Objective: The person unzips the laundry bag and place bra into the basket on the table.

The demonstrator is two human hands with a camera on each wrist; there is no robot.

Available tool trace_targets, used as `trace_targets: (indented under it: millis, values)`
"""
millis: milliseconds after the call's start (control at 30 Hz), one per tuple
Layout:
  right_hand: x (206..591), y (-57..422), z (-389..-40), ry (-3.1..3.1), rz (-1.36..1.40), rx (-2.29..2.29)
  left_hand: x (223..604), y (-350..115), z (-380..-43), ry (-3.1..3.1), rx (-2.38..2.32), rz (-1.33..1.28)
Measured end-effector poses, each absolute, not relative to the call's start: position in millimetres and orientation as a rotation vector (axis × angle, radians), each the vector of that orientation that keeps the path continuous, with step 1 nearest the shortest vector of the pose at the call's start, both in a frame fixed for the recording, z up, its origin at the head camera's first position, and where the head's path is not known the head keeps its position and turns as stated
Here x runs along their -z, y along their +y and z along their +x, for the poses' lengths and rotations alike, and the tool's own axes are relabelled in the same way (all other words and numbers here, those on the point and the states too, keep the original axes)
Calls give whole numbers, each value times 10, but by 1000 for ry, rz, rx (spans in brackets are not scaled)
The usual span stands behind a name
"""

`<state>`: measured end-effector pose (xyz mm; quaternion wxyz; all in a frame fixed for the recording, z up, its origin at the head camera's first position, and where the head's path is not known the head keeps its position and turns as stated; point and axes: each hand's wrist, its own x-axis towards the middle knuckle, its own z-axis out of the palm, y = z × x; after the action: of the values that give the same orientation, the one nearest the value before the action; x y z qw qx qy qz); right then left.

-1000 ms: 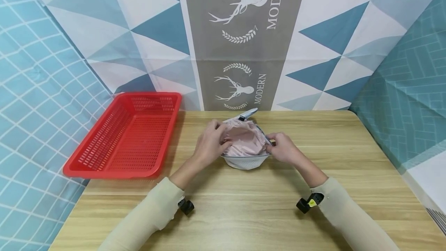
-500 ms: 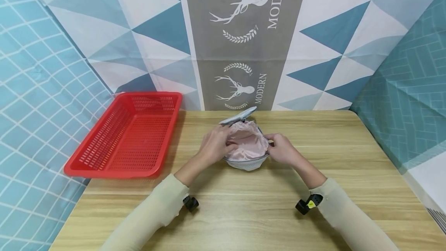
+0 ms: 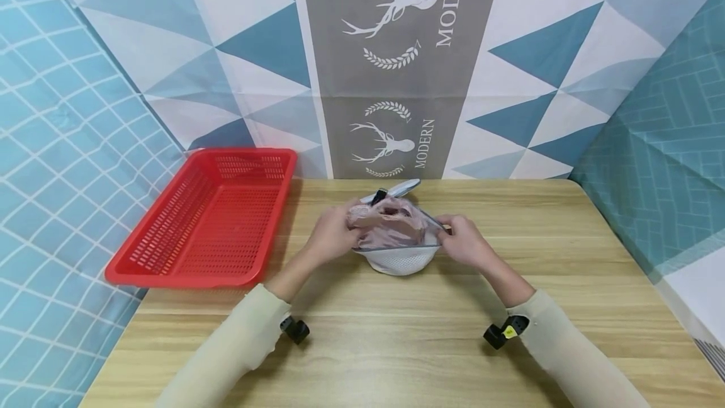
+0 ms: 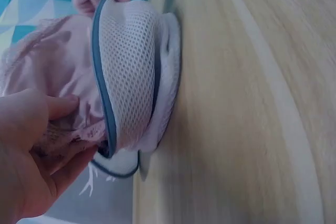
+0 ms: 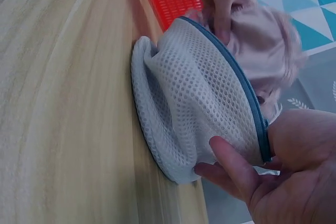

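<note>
A white mesh laundry bag [image 3: 402,261] with a blue-grey zipped rim stands on the table, its lid [image 3: 403,187] tipped back. Out of its mouth bulges a pink satin garment [image 4: 65,69] with lace trim, crumpled, its exact kind hard to tell. My left hand [image 3: 333,232] pinches the garment's lace edge at the left of the mouth, thumb on the satin in the left wrist view. On the other side, my right hand [image 3: 461,239] grips the bag's rim, with fingers [image 5: 233,163] against the mesh. The garment's lower part is hidden inside the bag.
A red perforated plastic basket [image 3: 226,225] stands at the table's left. Patterned cloth [image 3: 391,68] hangs behind the wooden table [image 3: 396,345], and blue tiled-print cloth [image 3: 62,162] runs along the left side.
My left hand has drawn back leftward from inside the bag's mouth, pulling the pink garment up and left with it. The right hand stays at the rim, nearly still.
</note>
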<state>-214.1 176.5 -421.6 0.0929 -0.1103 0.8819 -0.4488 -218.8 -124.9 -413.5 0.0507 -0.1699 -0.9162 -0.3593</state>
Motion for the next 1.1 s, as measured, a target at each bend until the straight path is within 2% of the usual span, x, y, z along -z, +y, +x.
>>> trace_targets:
  millis: [167,500,600,767,1000,1100]
  values:
    - [4206,1786,-2157,2587,-318,1383,4116,-1343,-2179,-2717,1318,-459]
    - [4237,1690,-2218,2645,-428,1297,4273,-1281,-2192,-2772,1317,-560]
    - [4239,1650,-2223,2618,-439,1290,4481,-1308,-2301,-2733,1273,-640]
    - [4237,1597,-2232,2592,-456,1283,5015,-1399,-2618,-2763,1205,-597]
    - [4354,1569,-2318,2644,-438,1244,5247,-1373,-2778,-2796,1014,-623]
    - [4605,1606,-2493,2744,-494,1202,5267,-1360,-2795,-2793,970,-610]
